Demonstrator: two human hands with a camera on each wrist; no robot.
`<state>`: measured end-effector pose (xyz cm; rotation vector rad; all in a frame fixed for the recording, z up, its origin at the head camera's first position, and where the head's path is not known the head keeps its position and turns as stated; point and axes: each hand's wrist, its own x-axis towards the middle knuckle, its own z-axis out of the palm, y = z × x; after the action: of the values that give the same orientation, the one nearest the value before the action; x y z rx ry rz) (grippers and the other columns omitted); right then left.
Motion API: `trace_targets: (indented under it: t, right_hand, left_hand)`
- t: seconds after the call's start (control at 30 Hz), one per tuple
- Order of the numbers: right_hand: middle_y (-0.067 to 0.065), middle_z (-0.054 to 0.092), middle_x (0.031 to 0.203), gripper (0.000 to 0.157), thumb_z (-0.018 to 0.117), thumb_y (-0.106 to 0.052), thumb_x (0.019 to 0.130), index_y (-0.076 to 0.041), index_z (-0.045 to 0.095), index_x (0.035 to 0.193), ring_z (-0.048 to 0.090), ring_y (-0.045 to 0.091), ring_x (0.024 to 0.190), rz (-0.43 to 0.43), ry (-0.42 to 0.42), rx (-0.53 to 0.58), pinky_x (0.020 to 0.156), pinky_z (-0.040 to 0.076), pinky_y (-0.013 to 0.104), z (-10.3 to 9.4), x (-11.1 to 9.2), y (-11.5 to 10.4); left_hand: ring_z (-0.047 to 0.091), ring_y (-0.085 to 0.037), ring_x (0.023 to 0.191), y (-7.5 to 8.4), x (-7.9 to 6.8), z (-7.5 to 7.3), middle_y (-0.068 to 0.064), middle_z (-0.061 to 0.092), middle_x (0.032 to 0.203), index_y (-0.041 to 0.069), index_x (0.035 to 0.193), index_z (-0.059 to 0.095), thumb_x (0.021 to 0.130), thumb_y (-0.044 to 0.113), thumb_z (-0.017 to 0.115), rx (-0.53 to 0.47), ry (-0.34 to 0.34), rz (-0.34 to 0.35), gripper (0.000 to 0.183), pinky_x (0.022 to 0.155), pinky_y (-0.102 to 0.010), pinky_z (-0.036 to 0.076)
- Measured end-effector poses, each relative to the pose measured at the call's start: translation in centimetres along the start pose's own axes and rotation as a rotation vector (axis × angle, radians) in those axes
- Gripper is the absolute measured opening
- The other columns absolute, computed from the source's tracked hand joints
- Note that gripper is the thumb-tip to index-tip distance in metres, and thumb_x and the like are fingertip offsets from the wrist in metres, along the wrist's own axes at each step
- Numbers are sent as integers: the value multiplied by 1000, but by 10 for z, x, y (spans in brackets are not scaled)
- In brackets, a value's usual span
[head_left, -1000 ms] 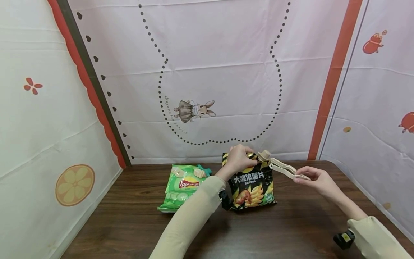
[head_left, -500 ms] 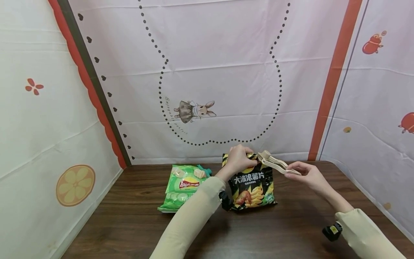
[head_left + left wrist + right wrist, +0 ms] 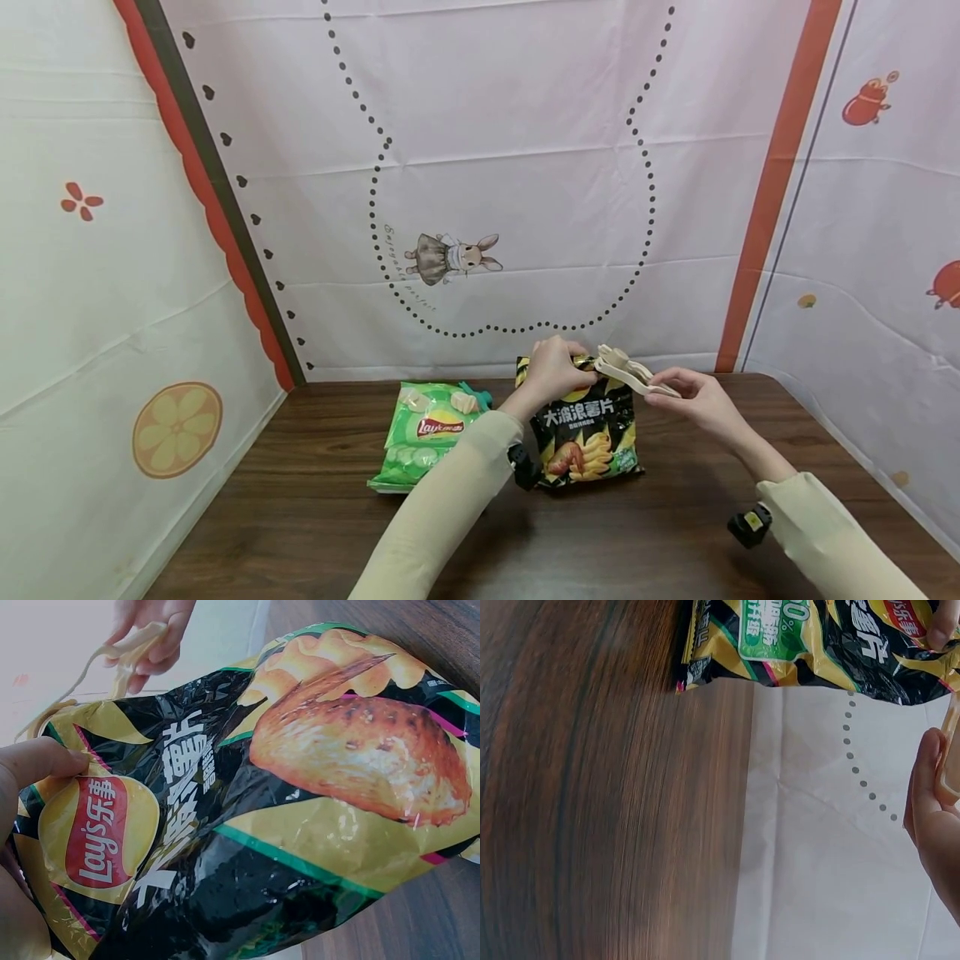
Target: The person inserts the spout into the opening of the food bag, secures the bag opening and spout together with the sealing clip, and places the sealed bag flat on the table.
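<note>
A black and yellow Lay's potato chip bag point(image 3: 585, 442) stands near the back of the table. My left hand point(image 3: 553, 371) grips its top edge, the thumb lying across the front beside the logo in the left wrist view. From the right, my right hand point(image 3: 697, 402) pinches the end of a cream bag clip point(image 3: 636, 377). The clip's two arms are parted, and its far end overlaps the bag's top right corner in the head view. In the right wrist view only part of the clip point(image 3: 952, 761) shows at the edge.
Left of the black bag lies a green Lay's chip bag point(image 3: 420, 454), with a teal piece point(image 3: 476, 395) at its top right corner. The dark wooden table point(image 3: 637, 542) ends at a printed cloth backdrop point(image 3: 525, 208), with cloth walls on both sides.
My right hand has moved left with the bag clip, bringing its far end from beside the bag to the top right corner. The left hand keeps its grip in place.
</note>
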<state>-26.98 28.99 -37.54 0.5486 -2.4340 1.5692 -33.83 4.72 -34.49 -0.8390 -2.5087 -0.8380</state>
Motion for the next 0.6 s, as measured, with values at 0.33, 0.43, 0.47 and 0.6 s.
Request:
trace_targets:
  t: [0.33, 0.43, 0.47, 0.6]
  right_hand:
    - [-13, 69, 96, 29, 68, -14, 88, 3, 61, 109, 63, 2, 93, -42, -6, 68, 72, 52, 25, 10, 6, 2]
    - [-13, 69, 95, 28, 68, -16, 88, 1, 61, 108, 63, 3, 92, -37, -13, 53, 72, 52, 26, 11, 7, 2]
    - [-12, 69, 94, 27, 68, -16, 88, 1, 61, 108, 63, 2, 92, -36, -15, 46, 72, 52, 26, 11, 8, 1]
    - [-11, 70, 92, 26, 69, -17, 88, 0, 62, 107, 63, 2, 88, -23, -24, 4, 72, 52, 27, 9, 10, -1]
  left_hand:
    - [56, -3, 68, 0, -1, 1, 12, 67, 70, 22, 86, 76, 73, 29, 81, -16, 6, -3, 15, 89, -36, 38]
    - [54, -2, 65, -1, 0, 1, 12, 66, 68, 21, 85, 76, 73, 28, 81, -23, 11, -1, 14, 88, -37, 37]
    - [54, -2, 65, -1, 0, 2, 12, 66, 68, 21, 85, 76, 73, 28, 81, -23, 13, -1, 14, 89, -37, 37]
    - [55, -4, 66, -2, -1, 1, 11, 67, 71, 21, 85, 76, 73, 27, 81, -26, 15, -3, 14, 88, -36, 36]
